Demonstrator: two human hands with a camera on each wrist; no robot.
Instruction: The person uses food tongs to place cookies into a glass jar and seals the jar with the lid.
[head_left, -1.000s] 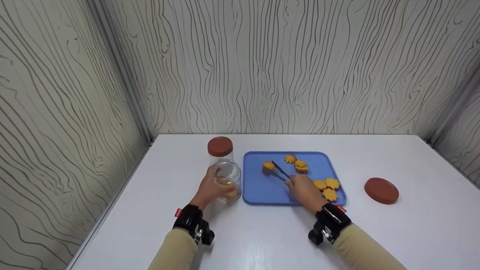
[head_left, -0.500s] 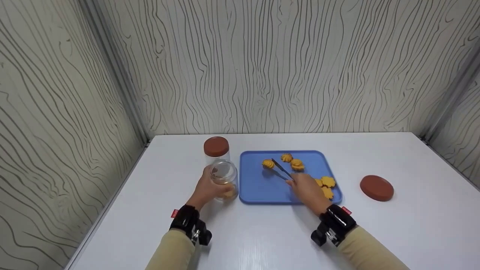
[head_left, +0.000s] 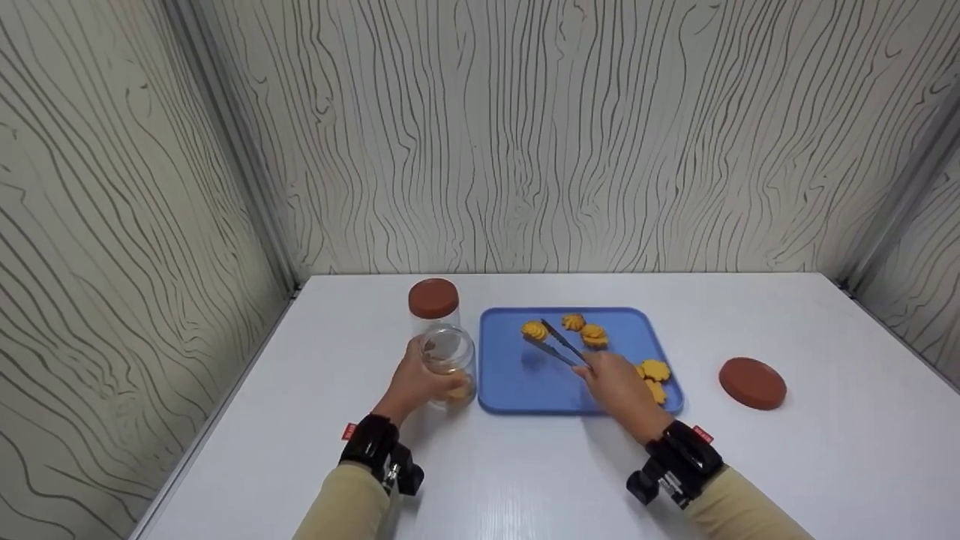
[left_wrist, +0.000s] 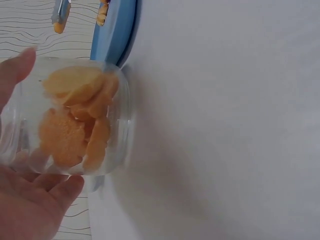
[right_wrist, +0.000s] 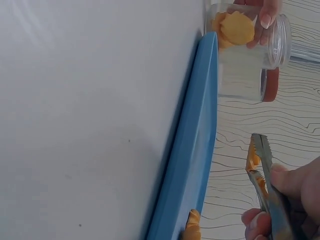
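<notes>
While my left hand [head_left: 415,382] grips the clear glass jar [head_left: 448,364] at centre frame, my right hand [head_left: 619,388] pinches slim metal tongs [head_left: 559,347] on a swirled orange cookie [head_left: 534,330], which I judge must next be carried carefully to the jar's mouth.

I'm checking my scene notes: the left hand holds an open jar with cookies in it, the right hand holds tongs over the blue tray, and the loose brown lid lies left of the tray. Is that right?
One slip: the loose brown lid lies right of the blue tray, as the head view shows. The rest stands: left hand holds the open jar with cookies, right hand holds tongs over the tray.
</notes>
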